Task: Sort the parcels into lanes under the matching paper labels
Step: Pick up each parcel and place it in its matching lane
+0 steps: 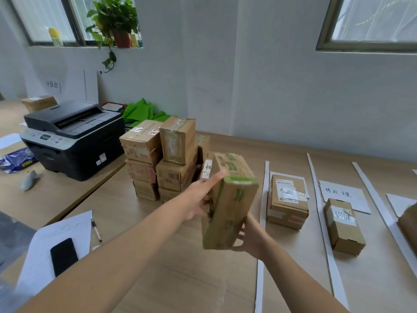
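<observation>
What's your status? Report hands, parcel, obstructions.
Left hand flat on green-taped parcel, right hand gripping its lower end. Parcel aloft beside white divider strip. Path looks open.

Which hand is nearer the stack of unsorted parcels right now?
Left. The left hand presses against the side of the held parcel facing the stack of parcels, close to it; the right hand grips that parcel's lower end, farther from the stack.
</observation>
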Action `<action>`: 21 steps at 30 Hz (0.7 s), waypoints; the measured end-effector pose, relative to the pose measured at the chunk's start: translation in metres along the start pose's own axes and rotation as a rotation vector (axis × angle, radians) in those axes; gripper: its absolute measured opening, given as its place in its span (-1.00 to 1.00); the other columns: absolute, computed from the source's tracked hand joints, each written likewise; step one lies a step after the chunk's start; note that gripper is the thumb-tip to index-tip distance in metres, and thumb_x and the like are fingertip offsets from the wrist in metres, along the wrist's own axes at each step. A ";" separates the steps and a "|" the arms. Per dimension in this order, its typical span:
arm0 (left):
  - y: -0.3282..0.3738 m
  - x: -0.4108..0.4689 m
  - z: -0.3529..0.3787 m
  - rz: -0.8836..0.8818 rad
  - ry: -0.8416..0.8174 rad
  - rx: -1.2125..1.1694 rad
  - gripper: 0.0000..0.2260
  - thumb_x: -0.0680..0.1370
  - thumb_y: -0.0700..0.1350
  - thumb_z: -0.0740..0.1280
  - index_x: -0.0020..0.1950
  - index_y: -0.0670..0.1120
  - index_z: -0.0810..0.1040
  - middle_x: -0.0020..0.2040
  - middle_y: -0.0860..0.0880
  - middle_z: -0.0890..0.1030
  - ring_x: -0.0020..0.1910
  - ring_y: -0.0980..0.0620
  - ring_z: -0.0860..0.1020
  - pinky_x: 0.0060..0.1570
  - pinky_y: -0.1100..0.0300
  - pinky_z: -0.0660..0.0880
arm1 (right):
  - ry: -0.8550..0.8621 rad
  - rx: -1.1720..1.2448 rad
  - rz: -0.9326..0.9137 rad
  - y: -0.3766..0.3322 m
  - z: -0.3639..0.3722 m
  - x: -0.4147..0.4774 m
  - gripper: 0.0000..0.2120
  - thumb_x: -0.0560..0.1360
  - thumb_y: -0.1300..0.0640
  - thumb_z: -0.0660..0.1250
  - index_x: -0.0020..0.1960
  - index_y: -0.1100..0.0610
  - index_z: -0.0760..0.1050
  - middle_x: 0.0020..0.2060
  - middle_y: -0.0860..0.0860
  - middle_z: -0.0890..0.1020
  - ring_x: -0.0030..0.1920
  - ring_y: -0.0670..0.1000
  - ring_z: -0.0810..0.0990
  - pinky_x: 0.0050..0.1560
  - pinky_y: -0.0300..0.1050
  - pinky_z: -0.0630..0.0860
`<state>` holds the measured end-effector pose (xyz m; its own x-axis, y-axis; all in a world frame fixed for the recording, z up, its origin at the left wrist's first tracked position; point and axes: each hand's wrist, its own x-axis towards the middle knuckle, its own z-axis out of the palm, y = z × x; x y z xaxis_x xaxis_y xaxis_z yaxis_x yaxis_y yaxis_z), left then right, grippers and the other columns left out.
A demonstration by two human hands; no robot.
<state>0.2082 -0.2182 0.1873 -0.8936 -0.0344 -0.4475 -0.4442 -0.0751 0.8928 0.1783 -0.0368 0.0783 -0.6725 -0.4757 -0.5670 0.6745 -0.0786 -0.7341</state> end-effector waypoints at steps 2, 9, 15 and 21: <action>-0.009 0.002 0.007 0.008 0.064 0.055 -0.21 0.27 0.44 0.46 0.37 0.04 0.50 0.22 -0.01 0.61 0.12 -0.03 0.55 0.06 -0.01 0.51 | -0.094 0.055 -0.060 -0.009 0.008 0.002 -0.45 0.54 -0.38 0.19 0.35 -0.05 0.50 0.33 0.12 0.50 0.33 0.27 0.47 0.14 0.45 0.51; -0.025 0.004 -0.010 0.248 0.086 0.164 -0.28 0.32 0.24 0.51 0.45 0.14 0.44 0.43 0.02 0.45 0.36 0.00 0.45 0.27 0.01 0.52 | -0.130 0.184 -0.144 -0.026 -0.001 -0.002 -0.60 0.62 -0.18 0.15 0.33 -0.02 0.54 0.32 0.13 0.56 0.30 0.33 0.52 0.21 0.56 0.38; -0.022 0.007 -0.016 0.411 0.055 0.529 -0.27 0.33 0.17 0.57 0.46 0.14 0.42 0.45 0.11 0.39 0.44 0.10 0.35 0.48 0.00 0.30 | -0.197 0.252 -0.095 -0.033 -0.016 -0.013 -0.57 0.64 -0.07 0.08 0.28 0.11 0.59 0.23 0.24 0.61 0.27 0.32 0.56 0.32 0.55 0.28; -0.024 0.002 -0.016 0.543 -0.020 0.660 -0.56 0.53 -0.13 0.45 0.38 0.15 0.52 0.38 0.20 0.44 0.38 0.31 0.33 0.37 0.41 0.21 | -0.163 0.223 -0.152 -0.037 -0.025 -0.028 -0.50 0.57 -0.17 0.15 0.27 0.16 0.56 0.15 0.23 0.66 0.12 0.27 0.65 0.16 0.28 0.54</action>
<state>0.2178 -0.2323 0.1641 -0.9917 0.1202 0.0461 0.1046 0.5432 0.8330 0.1646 0.0017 0.1116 -0.7249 -0.5769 -0.3764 0.6323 -0.3407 -0.6958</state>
